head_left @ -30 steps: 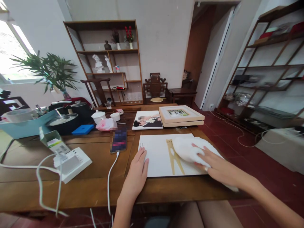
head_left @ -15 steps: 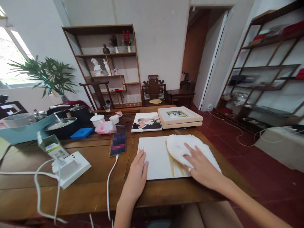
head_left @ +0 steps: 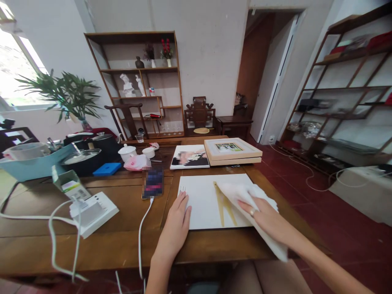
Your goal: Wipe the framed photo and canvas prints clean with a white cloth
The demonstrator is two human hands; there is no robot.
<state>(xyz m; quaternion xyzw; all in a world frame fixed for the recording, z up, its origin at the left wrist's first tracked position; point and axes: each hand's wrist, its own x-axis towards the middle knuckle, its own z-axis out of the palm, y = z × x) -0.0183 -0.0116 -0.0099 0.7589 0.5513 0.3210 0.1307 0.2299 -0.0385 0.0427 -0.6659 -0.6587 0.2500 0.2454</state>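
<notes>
A white rectangular panel (head_left: 200, 204) lies flat on the wooden table in front of me. Two tan strips joined at the top in a narrow inverted V (head_left: 220, 206) are on its face. My left hand (head_left: 177, 218) rests on the panel's left edge, fingers stretched out and holding nothing. Bunched in the fingers of my right hand (head_left: 271, 216) is a white cloth (head_left: 237, 191), partly lifted and folded over the panel's right side. The cloth's lower corner hangs past the panel's front edge, and it hides the right part of the panel.
Behind the panel lie a photo panel (head_left: 190, 161) and a light wooden picture frame (head_left: 254, 155). To the left are a phone (head_left: 153, 183) on a white cable, a power strip (head_left: 107, 208), a blue box (head_left: 107, 168) and a lidded pan (head_left: 81, 158).
My right hand was spread flat on the cloth; now its fingers grip it. The cloth is bunched and partly raised, showing more of the tan strips. My left hand stays in place.
</notes>
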